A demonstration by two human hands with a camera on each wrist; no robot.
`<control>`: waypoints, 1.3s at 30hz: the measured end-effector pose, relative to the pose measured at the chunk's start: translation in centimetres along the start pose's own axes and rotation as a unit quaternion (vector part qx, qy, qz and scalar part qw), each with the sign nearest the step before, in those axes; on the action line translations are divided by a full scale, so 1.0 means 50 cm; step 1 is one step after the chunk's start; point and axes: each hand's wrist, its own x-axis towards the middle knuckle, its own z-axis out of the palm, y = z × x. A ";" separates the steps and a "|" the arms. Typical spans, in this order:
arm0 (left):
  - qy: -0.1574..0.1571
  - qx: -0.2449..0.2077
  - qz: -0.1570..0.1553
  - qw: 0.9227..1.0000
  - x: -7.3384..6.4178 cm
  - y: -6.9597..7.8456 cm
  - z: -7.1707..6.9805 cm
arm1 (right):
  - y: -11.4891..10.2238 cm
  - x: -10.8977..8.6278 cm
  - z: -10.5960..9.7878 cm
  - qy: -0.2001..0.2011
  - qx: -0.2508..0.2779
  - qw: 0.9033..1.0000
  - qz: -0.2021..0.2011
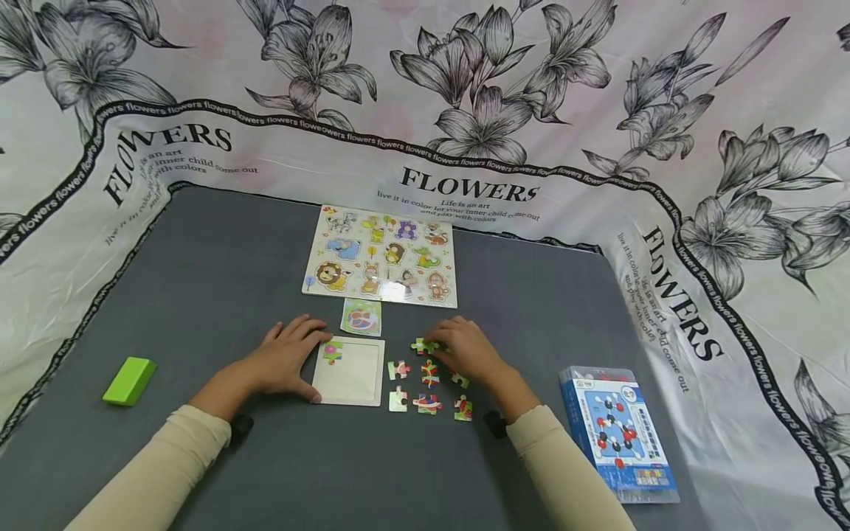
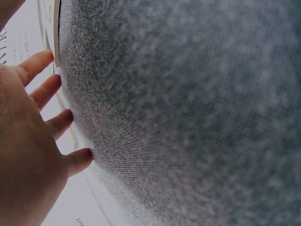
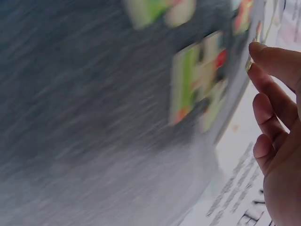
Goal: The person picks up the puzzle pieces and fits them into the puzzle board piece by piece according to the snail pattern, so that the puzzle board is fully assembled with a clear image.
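Note:
A white square puzzle tray (image 1: 358, 380) lies on the dark table, with one jigsaw piece (image 1: 333, 353) in its upper left corner. My left hand (image 1: 285, 361) rests at the tray's left side, fingers spread, index finger near the top corner and thumb at the bottom one. In the left wrist view its straight fingers (image 2: 59, 125) reach down to the table. To the right of the tray, my right hand (image 1: 468, 352) pinches a green jigsaw piece (image 1: 421, 345) between thumb and fingertips. Several loose jigsaw pieces (image 1: 428, 404) lie around and below this hand.
Above the tray lies a small picture card (image 1: 361, 317), and beyond it an animal puzzle board (image 1: 425, 284). A green block (image 1: 129, 381) sits far left. At the right stands a blue-and-white boxed set (image 1: 620, 435). A flower-printed cloth (image 1: 465, 181) borders the table.

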 end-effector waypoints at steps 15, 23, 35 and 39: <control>-0.016 0.002 -0.006 1.000 0.009 0.003 -0.001 | -0.138 0.110 0.020 -0.012 -0.021 0.996 -0.086; -0.017 0.004 -0.010 1.000 0.004 -0.002 -0.004 | -0.175 0.139 0.047 -0.016 -0.055 0.994 -0.094; -0.007 0.012 0.000 1.000 0.011 0.000 -0.010 | -0.192 0.141 0.061 -0.006 -0.125 0.990 -0.065; -0.012 0.008 -0.005 1.000 0.000 0.001 -0.002 | -0.204 0.135 0.065 -0.020 -0.127 0.990 -0.062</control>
